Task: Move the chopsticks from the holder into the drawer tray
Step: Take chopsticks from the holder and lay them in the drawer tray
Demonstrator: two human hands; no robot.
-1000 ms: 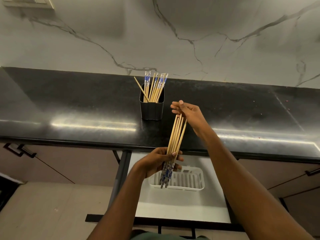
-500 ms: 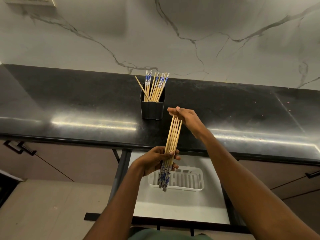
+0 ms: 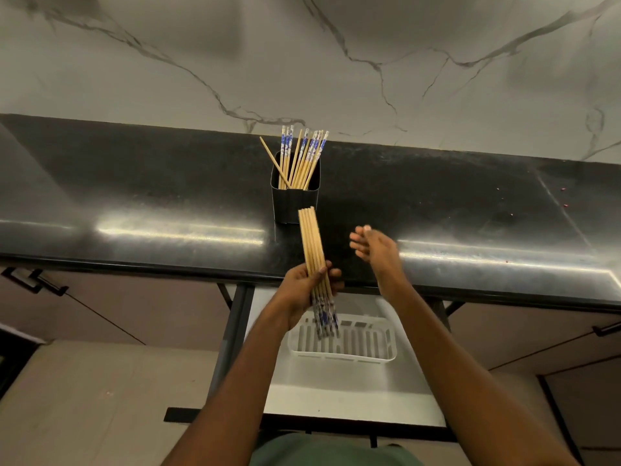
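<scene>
My left hand grips a bundle of several wooden chopsticks near their blue-patterned ends, which hang over the white slotted tray in the open drawer. The bundle stands nearly upright, its plain tips in front of the black holder. More chopsticks still stand in that holder on the dark countertop. My right hand hovers to the right of the bundle with relaxed fingers, touching nothing.
A marble wall rises behind the countertop. Closed cabinet doors with dark handles flank the open drawer on both sides. Small red specks lie on the countertop's right part.
My right hand has let go of the bundle's top and moved off to the right. The left hand has lifted the bundle slightly and tilted it more upright.
</scene>
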